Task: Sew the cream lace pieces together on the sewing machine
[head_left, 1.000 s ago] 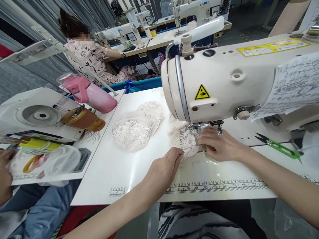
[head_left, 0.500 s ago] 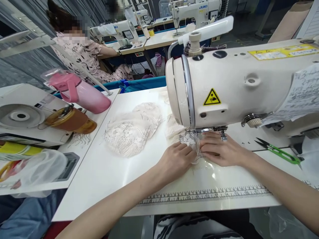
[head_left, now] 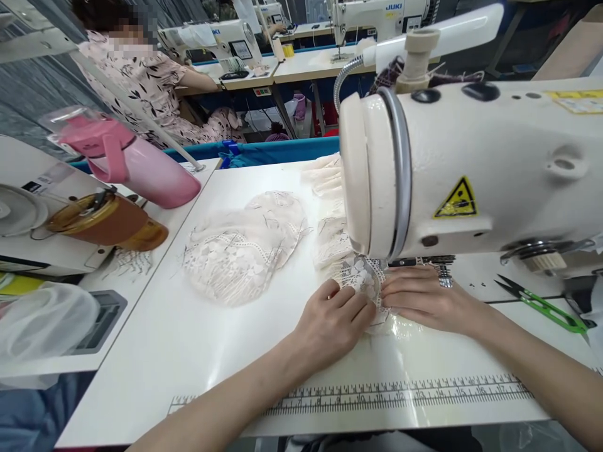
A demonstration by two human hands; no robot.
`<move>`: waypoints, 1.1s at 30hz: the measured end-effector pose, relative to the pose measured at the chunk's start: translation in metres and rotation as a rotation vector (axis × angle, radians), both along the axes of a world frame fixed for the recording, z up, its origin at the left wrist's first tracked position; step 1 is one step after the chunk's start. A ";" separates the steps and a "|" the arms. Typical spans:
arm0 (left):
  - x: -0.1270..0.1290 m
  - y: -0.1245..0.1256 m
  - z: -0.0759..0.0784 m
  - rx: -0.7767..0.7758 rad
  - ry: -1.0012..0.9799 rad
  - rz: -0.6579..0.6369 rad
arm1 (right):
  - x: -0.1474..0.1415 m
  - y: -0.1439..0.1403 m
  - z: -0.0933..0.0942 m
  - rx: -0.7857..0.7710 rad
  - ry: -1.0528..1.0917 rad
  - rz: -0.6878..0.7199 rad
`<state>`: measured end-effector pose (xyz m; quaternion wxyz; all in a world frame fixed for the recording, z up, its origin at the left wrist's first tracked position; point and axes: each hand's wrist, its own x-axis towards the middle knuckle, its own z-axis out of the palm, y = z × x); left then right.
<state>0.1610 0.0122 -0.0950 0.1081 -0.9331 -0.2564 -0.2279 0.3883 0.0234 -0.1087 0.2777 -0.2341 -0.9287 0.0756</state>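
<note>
Your right hand [head_left: 431,301] lies just beneath the metal fittings [head_left: 419,261] of the cream-coloured sewing machine [head_left: 499,157], so a slip could catch a fingertip. The thin cream lace fabric [head_left: 365,276], right of centre in the frame, might pucker if your two hands pull unevenly. Your left hand [head_left: 336,317] curls knuckles-up over the lace — whether its grip pinches or only presses, I can't tell — while your right fingers lie flattish, close together, their grip equally unclear.

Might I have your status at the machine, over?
Left hand, right hand on lace. Lace partly under machine. Snips aside at right, clear of hands.
</note>
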 end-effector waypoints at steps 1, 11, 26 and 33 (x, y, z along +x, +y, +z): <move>0.000 0.000 -0.001 0.007 -0.008 -0.006 | 0.000 0.000 0.001 0.013 0.024 -0.004; 0.000 0.000 -0.009 -0.219 -0.051 -0.053 | -0.003 -0.002 0.005 0.127 0.058 -0.097; 0.007 0.001 -0.014 -0.218 -0.060 -0.028 | 0.002 -0.004 0.000 0.304 -0.081 -0.344; 0.007 0.003 -0.016 -0.192 -0.064 -0.041 | 0.005 0.000 -0.003 0.219 -0.074 -0.308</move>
